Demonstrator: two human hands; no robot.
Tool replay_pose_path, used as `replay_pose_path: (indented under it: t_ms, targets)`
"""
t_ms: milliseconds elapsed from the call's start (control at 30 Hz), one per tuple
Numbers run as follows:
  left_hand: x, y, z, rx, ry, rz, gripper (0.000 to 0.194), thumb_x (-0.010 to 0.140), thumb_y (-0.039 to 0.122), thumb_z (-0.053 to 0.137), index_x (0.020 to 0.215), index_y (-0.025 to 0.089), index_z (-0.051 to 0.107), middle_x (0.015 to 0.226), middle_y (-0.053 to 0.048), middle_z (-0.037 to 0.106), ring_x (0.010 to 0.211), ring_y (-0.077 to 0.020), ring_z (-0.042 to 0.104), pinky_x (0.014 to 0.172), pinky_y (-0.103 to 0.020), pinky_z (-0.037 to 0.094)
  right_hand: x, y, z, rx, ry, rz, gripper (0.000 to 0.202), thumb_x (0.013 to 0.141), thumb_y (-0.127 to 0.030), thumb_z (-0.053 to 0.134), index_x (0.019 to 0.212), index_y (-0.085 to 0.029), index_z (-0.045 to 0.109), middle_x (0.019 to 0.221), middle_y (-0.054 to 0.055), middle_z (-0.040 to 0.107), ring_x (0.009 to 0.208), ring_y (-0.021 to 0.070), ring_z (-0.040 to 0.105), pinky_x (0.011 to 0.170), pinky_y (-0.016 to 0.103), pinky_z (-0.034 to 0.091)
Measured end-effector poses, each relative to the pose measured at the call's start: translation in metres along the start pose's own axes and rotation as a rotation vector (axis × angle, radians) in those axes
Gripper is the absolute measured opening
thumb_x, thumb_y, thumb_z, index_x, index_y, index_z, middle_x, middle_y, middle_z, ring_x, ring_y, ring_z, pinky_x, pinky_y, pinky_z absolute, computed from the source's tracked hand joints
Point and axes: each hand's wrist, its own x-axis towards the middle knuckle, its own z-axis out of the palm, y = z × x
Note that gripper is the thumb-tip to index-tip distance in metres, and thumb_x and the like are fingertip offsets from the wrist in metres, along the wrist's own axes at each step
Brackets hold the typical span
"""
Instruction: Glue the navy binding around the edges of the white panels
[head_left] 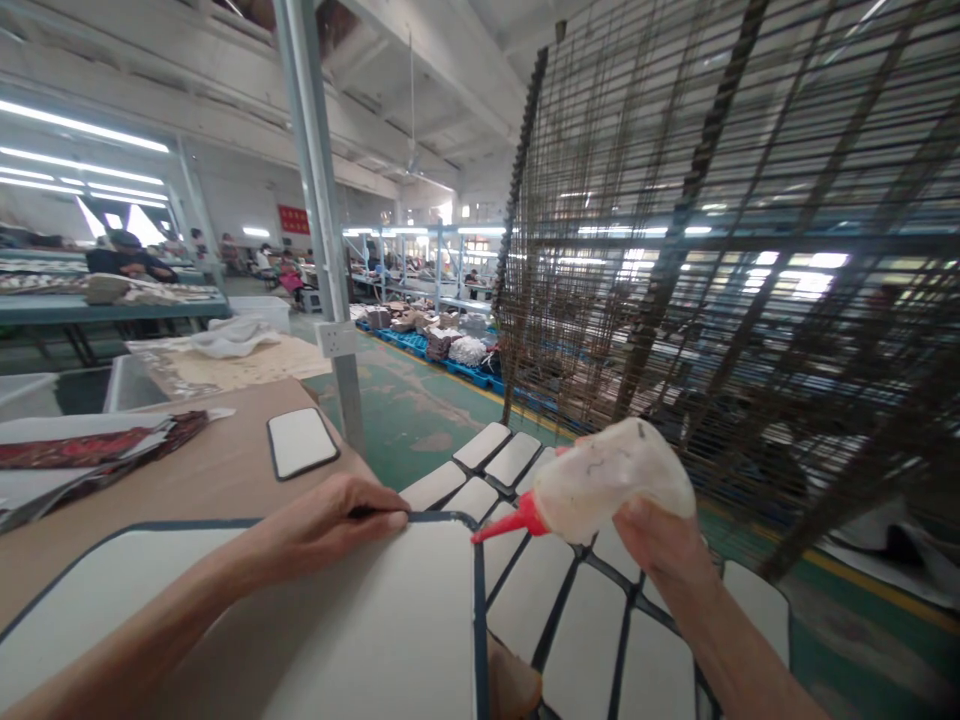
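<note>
A large white panel [360, 620] with a dark border strip lies in front of me, its rounded corner facing away to the right. My left hand [341, 520] pinches the dark edging along the panel's far side, close to that corner. Tilted on its side, a translucent squeeze bottle [611, 480] with a red pointed nozzle is in my right hand [664, 545]. The nozzle's tip is at the panel's corner; whether it touches the edging I cannot tell. The fingers behind the bottle are mostly hidden.
Several white dark-edged pieces [589, 610] lie to the right, beyond the panel. A small white piece [302, 442] sits on the brown table [217, 440]. A tall wire rack [637, 230] leans at right. A grey post [322, 200] stands ahead. A person [127, 258] is far left.
</note>
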Motion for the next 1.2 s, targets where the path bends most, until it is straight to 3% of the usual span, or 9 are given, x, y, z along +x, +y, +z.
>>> replay_pose_path:
  t_ms: [133, 300, 700, 967, 1200]
  targets:
    - [-0.001, -0.001, 0.001, 0.036, -0.007, -0.062, 0.040, 0.090, 0.045, 0.040, 0.075, 0.014, 0.061, 0.067, 0.000, 0.053, 0.065, -0.0144, 0.048, 0.057, -0.021, 0.034, -0.001, 0.002, 0.003, 0.035, -0.057, 0.065, 0.055, 0.060, -0.041, 0.082, 0.109, -0.030, 0.058, 0.103, 0.006, 0.069, 0.107, 0.0330, 0.060, 0.096, 0.051, 0.045]
    - [-0.003, -0.003, 0.000, -0.056, -0.023, -0.084, 0.041, 0.089, 0.046, 0.041, 0.075, 0.013, 0.062, 0.066, 0.000, 0.053, 0.065, -0.0141, 0.048, 0.055, -0.021, 0.034, 0.003, 0.008, 0.003, 0.010, 0.007, 0.023, 0.053, 0.058, -0.042, 0.083, 0.104, -0.028, 0.060, 0.101, 0.006, 0.070, 0.108, 0.0347, 0.059, 0.095, 0.053, 0.046]
    - [-0.006, -0.018, -0.001, -0.194, -0.006, -0.168, 0.044, 0.086, 0.051, 0.044, 0.064, 0.015, 0.057, 0.060, 0.001, 0.053, 0.058, -0.0131, 0.048, 0.049, -0.020, 0.033, -0.016, 0.017, -0.001, 0.097, -0.032, 0.180, 0.062, 0.057, -0.043, 0.082, 0.111, -0.032, 0.056, 0.104, 0.009, 0.069, 0.104, 0.0381, 0.061, 0.086, 0.058, 0.049]
    - [-0.006, -0.017, -0.003, -0.235, -0.017, -0.218, 0.039, 0.085, 0.048, 0.047, 0.070, 0.015, 0.063, 0.064, 0.001, 0.059, 0.060, -0.0146, 0.051, 0.050, -0.020, 0.036, -0.005, 0.017, 0.008, 0.137, -0.018, 0.155, 0.052, 0.057, -0.039, 0.082, 0.104, -0.030, 0.062, 0.104, 0.007, 0.070, 0.107, 0.0362, 0.059, 0.095, 0.054, 0.045]
    - [-0.009, -0.024, -0.003, -0.317, 0.009, -0.258, 0.034, 0.083, 0.044, 0.051, 0.070, 0.016, 0.064, 0.065, 0.000, 0.061, 0.062, -0.0154, 0.052, 0.051, -0.020, 0.038, -0.026, 0.026, -0.003, 0.201, -0.030, 0.201, 0.054, 0.060, -0.040, 0.082, 0.109, -0.035, 0.060, 0.097, 0.002, 0.071, 0.092, 0.0292, 0.067, 0.092, 0.049, 0.048]
